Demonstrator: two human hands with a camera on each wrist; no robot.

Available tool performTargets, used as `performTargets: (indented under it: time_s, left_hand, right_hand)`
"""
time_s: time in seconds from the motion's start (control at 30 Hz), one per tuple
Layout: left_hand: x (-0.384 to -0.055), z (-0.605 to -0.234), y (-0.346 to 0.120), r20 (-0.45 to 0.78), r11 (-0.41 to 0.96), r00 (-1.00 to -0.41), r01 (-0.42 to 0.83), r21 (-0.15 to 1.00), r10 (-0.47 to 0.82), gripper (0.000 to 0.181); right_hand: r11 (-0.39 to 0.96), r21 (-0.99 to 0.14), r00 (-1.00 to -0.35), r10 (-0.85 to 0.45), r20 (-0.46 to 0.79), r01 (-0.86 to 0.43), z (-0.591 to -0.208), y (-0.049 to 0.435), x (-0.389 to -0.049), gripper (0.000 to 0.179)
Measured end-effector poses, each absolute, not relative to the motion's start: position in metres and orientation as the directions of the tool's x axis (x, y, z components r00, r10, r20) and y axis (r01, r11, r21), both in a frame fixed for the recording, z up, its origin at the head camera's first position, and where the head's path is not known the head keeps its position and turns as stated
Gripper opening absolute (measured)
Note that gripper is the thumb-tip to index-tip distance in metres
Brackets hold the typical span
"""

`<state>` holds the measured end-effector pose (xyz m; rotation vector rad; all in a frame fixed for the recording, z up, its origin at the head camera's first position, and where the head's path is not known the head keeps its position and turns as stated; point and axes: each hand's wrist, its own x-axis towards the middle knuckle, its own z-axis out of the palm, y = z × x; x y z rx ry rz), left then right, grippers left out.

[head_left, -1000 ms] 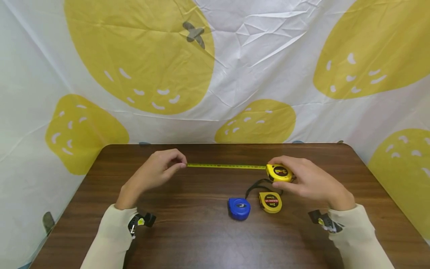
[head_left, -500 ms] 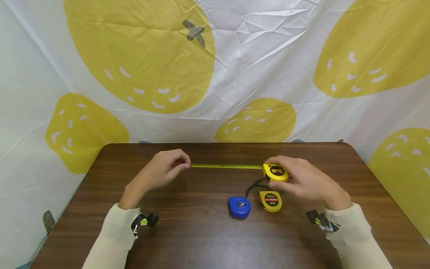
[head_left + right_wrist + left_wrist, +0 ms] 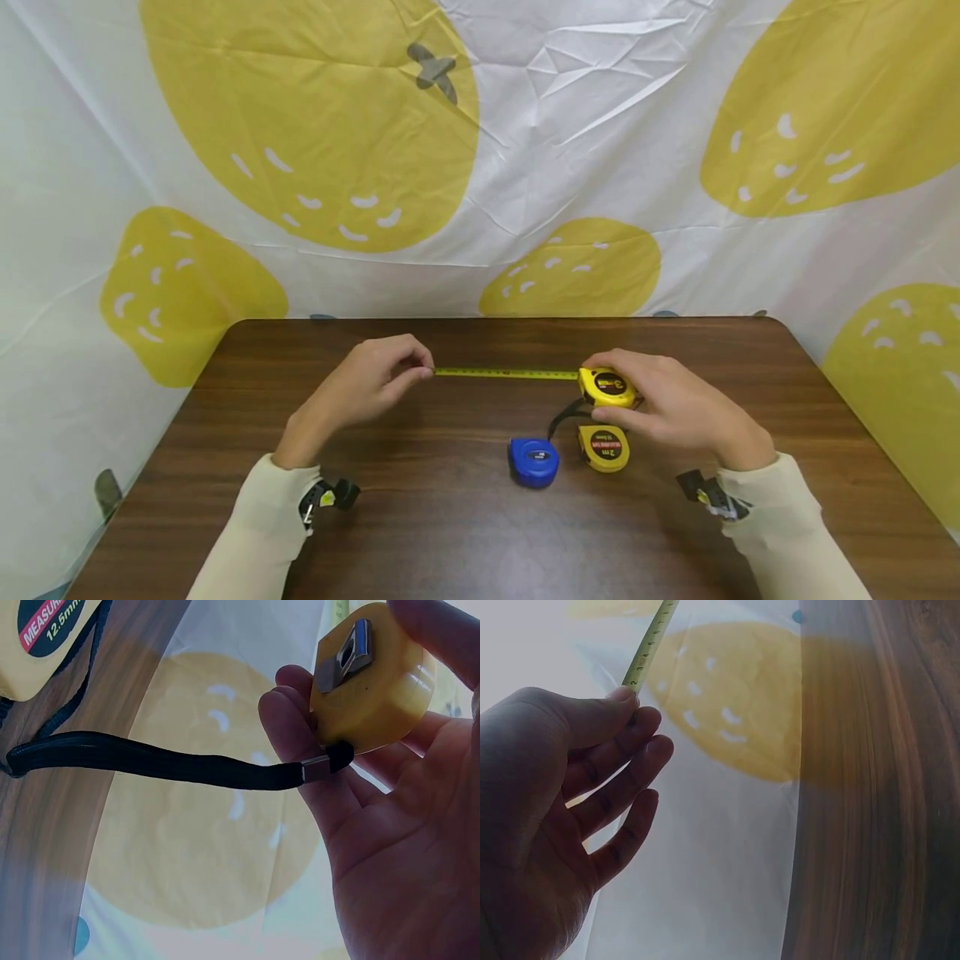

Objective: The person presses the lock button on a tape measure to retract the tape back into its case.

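Note:
A yellow tape measure point(image 3: 607, 387) marked 3 is held in my right hand point(image 3: 671, 404), fingers and thumb around its case. Its metal belt clip and black wrist strap point(image 3: 180, 761) show in the right wrist view. A stretch of yellow blade point(image 3: 506, 374) runs out of the case to the left. My left hand point(image 3: 367, 379) pinches the blade's end between thumb and index finger; in the left wrist view the other fingers of that hand point(image 3: 570, 772) are loosely bent. The end hook is hidden by the fingertips.
A blue tape measure point(image 3: 534, 462) and a yellow 2 m tape measure point(image 3: 604, 448) lie on the brown wooden table point(image 3: 420, 517), nearer than the held one. Behind the table hangs a white cloth point(image 3: 517, 167) with yellow fruit prints.
The hands have come closer together, the left moving right and the right moving left. The exposed blade between them has become shorter. The two tape measures on the table have stayed put.

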<state>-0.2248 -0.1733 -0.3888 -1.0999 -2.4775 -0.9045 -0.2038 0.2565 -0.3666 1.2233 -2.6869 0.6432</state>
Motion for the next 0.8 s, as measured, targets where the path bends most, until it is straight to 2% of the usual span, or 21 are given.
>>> performTargets:
  time_s: [0.8]
  left_hand:
    - [-0.221, -0.391, -0.164, 0.469, 0.514, -0.665, 0.747, 0.421, 0.581, 0.008]
  right_hand:
    - [0.540, -0.289, -0.611, -0.731, 0.305, -0.791, -0.374, 0.242, -0.205, 0.050]
